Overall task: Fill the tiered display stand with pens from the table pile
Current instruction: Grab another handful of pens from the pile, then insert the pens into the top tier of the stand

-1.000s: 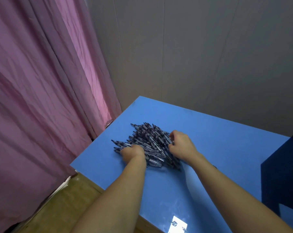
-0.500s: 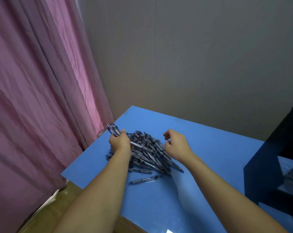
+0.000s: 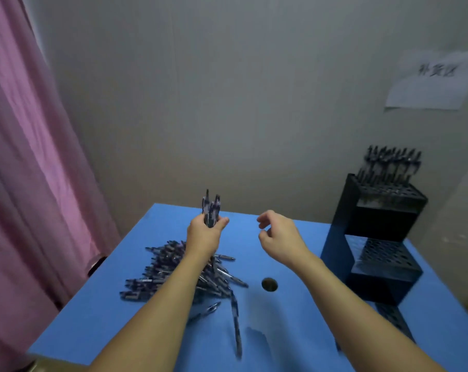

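On the blue table nearest you, one loose pen lies apart from the pen pile, beside a round cable hole. Your left hand grips a bundle of pens upright above the pile. Your right hand hovers with fingers loosely curled, holding nothing. At far right stands the black tiered display stand; its top tier holds pens.
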Demonstrator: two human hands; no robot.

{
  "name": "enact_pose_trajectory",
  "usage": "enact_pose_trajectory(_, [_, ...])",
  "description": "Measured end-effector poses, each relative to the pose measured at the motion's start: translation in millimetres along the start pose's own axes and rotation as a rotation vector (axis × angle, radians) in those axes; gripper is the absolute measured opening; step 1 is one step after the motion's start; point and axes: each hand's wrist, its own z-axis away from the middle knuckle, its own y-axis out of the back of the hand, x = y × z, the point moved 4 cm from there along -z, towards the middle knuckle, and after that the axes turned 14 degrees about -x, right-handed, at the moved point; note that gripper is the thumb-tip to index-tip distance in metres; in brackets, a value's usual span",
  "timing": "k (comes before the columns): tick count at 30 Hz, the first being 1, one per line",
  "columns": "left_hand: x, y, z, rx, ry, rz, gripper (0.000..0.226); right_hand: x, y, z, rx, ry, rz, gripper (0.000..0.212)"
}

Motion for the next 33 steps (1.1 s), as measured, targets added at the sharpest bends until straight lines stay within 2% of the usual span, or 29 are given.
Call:
enact_pose_trajectory(9, [46.4, -104.9, 5.2, -0.234, -0.128, -0.037, 0.021, 65.9, 68.5, 69.6, 0.16, -0.115, -0.039, 0.029])
enact_pose_trajectory(17, [94.5, -216.4, 10.0, -0.355, -0.223, -0.105, 0.016, 114.9, 143.7, 91.6, 0.278, -0.032, -0.088, 0.024])
enact_pose_trajectory(22, [132.2, -279.4, 17.0, -0.395, -0.309, -0.101, 0.008, 141.7, 203.2, 102.0, 0.357, 0.1, -0.135, 0.018])
enact_pose_trajectory(27, [164.9, -315.8, 26.6, -0.381, -0.377, -0.103, 0.014, 148.8, 249.3, 101.6, 0.381, 0.248, -0.117, 0.029])
enact_pose_trajectory(33, [179.6, -326.0, 25.8, -0.327, -0.428, -0.278, 0.006, 154.8, 268.4, 89.7, 0.394, 0.19, -0.138, 0.027])
